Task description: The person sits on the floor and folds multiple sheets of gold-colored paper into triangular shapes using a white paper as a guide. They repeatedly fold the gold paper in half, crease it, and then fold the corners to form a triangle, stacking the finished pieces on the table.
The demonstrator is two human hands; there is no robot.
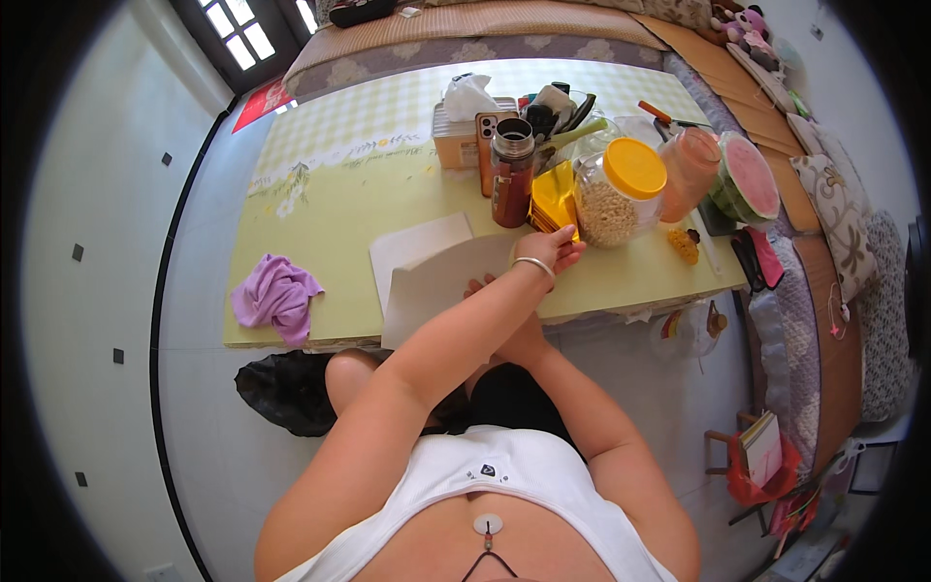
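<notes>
My left hand [556, 252], a bangle at its wrist, reaches across to the right. Its fingers pinch the lower edge of a shiny gold foil sheet [554, 199], which stands between a dark red bottle [512, 184] and a clear jar [608, 209]. Below that forearm, my right hand [524, 339] is at the table's near edge, partly hidden. Its fingertips rest on a white sheet of paper [436, 281] and seem to grip it; the sheet bends up at its near side. Another white sheet [412, 242] lies flat under it.
A purple cloth [276, 296] lies at the table's left corner. The yellow-lidded jar holds pale kernels. Behind stand a phone [487, 136], a tissue box [456, 145] and several tools. Farther right are a pink jar [689, 170], a cut watermelon [747, 184] and a yellow sponge [684, 244].
</notes>
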